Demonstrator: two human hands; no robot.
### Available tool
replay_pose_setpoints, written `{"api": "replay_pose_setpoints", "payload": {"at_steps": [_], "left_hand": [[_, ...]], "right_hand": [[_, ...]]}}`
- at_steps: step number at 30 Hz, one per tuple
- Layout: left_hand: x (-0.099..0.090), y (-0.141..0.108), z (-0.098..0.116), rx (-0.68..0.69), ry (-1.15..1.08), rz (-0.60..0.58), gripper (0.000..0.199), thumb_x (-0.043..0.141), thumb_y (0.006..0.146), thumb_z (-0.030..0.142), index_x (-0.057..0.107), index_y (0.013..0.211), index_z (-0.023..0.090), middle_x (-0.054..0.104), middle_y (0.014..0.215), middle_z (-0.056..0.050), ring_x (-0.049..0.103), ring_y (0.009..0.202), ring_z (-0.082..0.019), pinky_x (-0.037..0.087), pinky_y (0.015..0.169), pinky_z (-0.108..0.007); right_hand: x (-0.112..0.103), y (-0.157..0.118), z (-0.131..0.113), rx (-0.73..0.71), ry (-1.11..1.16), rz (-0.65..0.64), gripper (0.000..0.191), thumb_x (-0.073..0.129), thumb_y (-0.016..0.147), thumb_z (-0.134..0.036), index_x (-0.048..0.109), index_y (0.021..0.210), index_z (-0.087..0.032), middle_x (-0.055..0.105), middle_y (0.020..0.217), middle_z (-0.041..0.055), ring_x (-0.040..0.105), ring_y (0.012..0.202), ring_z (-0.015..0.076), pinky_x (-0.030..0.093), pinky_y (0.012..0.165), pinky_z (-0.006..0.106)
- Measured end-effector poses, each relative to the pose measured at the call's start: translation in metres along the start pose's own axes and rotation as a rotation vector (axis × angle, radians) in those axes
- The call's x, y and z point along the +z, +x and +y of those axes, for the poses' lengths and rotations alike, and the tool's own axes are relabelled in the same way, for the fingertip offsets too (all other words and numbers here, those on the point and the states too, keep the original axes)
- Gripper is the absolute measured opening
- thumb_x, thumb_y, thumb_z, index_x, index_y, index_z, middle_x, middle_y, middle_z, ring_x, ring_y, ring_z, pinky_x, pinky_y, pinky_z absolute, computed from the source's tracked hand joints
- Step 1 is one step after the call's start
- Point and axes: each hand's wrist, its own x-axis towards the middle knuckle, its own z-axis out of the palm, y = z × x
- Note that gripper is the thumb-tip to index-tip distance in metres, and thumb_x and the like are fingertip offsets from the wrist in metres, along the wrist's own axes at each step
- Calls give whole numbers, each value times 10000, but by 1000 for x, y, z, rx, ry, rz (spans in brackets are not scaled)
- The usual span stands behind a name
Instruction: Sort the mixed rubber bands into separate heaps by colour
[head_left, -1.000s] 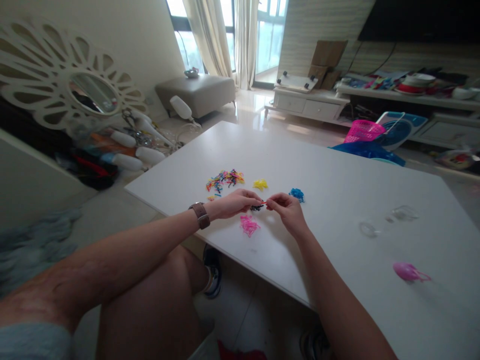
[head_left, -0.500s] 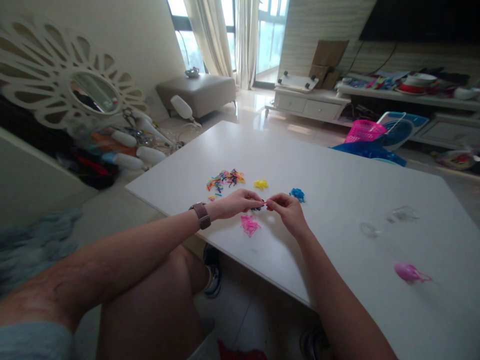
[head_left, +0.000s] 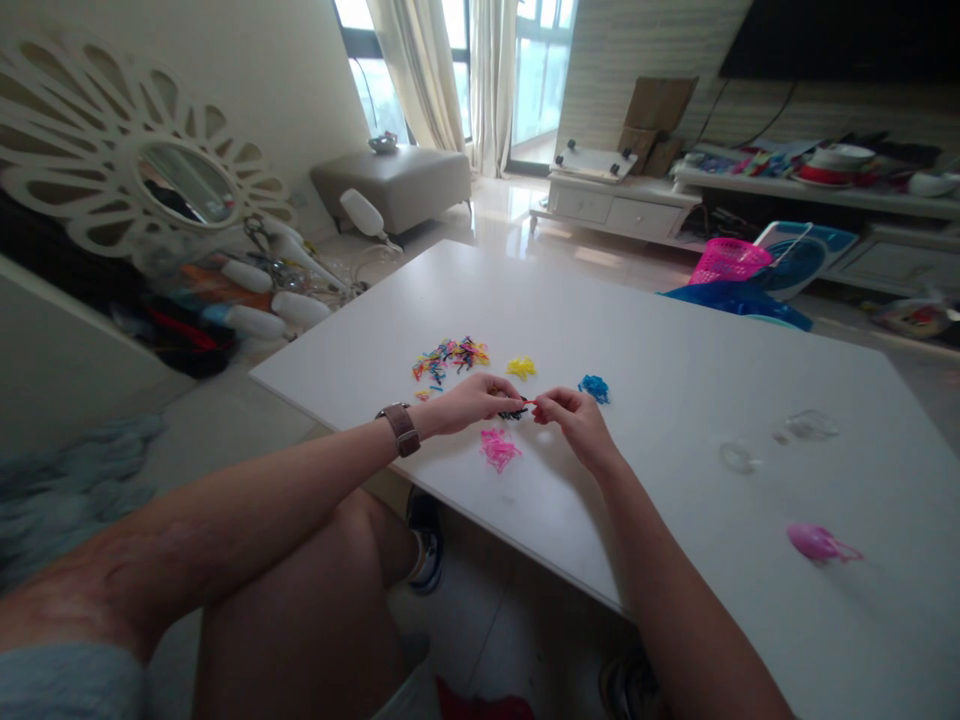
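Note:
A small red rubber band (head_left: pixel 530 402) stretches between my two hands just above the white table. My left hand (head_left: pixel 480 402), with a brown strap on its wrist, pinches one end. The fingertips of my right hand (head_left: pixel 568 412) are closed on the other end. Beneath my fingers lies a black pile of bands (head_left: pixel 513 413), partly hidden. Close by are a pink pile (head_left: pixel 499 450), a yellow pile (head_left: pixel 521 367) and a blue pile (head_left: pixel 595 389). A larger heap of mixed colours (head_left: pixel 452 357) sits beyond my left hand.
Toward the right of the white table (head_left: pixel 720 380) are a clear plastic container (head_left: pixel 811 427), a clear round lid (head_left: pixel 739 457) and a pink egg-shaped thing with a loop (head_left: pixel 814 542). Past the far edge stands a pink basket (head_left: pixel 727 262). Lamp parts (head_left: pixel 300 310) lie off to the left.
My hands have drawn very slightly apart, and more of the red rubber band shows between the fingertips. The piles have stayed where they were.

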Motion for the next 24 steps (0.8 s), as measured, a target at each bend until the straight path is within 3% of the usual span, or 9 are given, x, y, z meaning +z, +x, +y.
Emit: {"api": "replay_pose_setpoints", "payload": {"at_steps": [11, 13, 17, 19, 21, 24], "left_hand": [[0, 3, 1, 14, -22, -19, 300, 760, 739, 424, 703, 800, 136, 513, 630, 21, 399, 567, -91, 245, 527, -253], [0, 4, 3, 5, -37, -8, 263, 759, 730, 390, 694, 775, 139, 506, 629, 20, 392, 561, -90, 236, 522, -255], [-1, 5, 7, -24, -67, 14, 215, 758, 705, 340, 677, 730, 142, 498, 623, 17, 388, 555, -90, 250, 523, -258], [0, 5, 10, -25, -70, 13, 211, 758, 699, 334, 674, 720, 142, 487, 612, 20, 378, 550, -89, 250, 524, -260], [1, 4, 12, -11, -75, 1, 217, 755, 703, 341, 677, 723, 140, 486, 608, 20, 373, 550, -88, 247, 525, -261], [3, 3, 13, 10, -80, -29, 234, 757, 721, 355, 686, 750, 134, 497, 617, 18, 385, 560, -89, 247, 526, -257]], "right_hand": [[0, 0, -2, -33, 5, 62, 275, 803, 694, -430, 697, 704, -177, 671, 623, 16, 604, 585, 144, 483, 586, 274], [-7, 1, -1, -32, 12, 142, 247, 785, 698, -411, 684, 708, -187, 658, 617, 11, 588, 568, 146, 468, 545, 271], [-22, 7, 3, -118, 88, 439, 177, 744, 719, -357, 650, 712, -206, 618, 614, -12, 551, 554, 131, 468, 541, 268], [-23, 8, 4, -159, 81, 495, 164, 724, 742, -353, 645, 721, -210, 616, 623, -15, 550, 560, 129, 480, 561, 272], [-18, 6, 3, -163, 33, 432, 183, 714, 761, -384, 653, 737, -213, 630, 639, -9, 569, 575, 138, 492, 574, 281], [-3, 0, -3, -140, -37, 232, 245, 748, 738, -438, 668, 729, -206, 651, 647, 4, 594, 590, 151, 504, 583, 289]]}}
